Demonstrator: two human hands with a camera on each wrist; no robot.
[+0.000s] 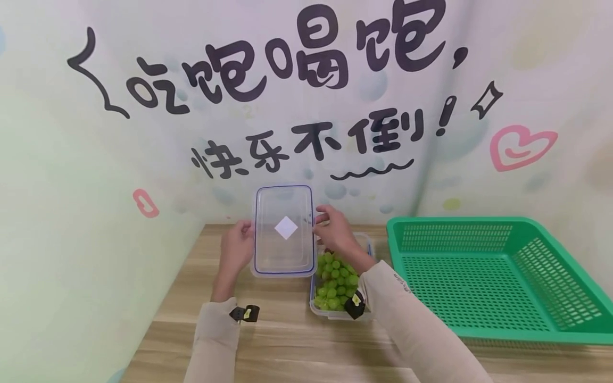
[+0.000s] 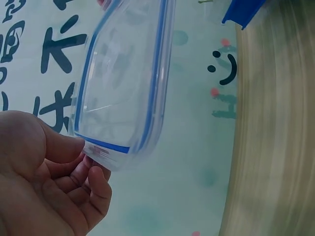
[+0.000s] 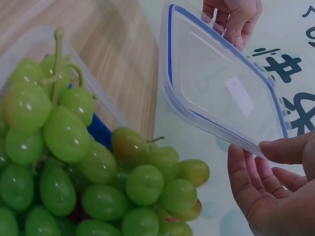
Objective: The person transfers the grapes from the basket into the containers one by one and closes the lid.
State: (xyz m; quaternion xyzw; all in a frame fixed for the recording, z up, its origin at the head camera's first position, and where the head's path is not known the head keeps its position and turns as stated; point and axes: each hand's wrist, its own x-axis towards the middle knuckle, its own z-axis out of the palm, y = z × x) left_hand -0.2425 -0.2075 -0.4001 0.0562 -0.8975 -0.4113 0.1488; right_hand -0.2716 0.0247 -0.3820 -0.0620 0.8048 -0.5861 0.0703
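Observation:
A clear plastic lid with a blue seal line is held up above the table, tilted so its face shows in the head view. My left hand pinches its left edge between thumb and fingers. On the opposite edge, the thumb and fingers of my right hand grip the rim, as the right wrist view also shows. Green grapes fill a clear container on the table, below and to the right of the lid. The right forearm hides part of that container.
To the right stands a large green plastic basket with mesh walls. Behind the wooden table rises a printed wall covering with black lettering, close to the table's back edge.

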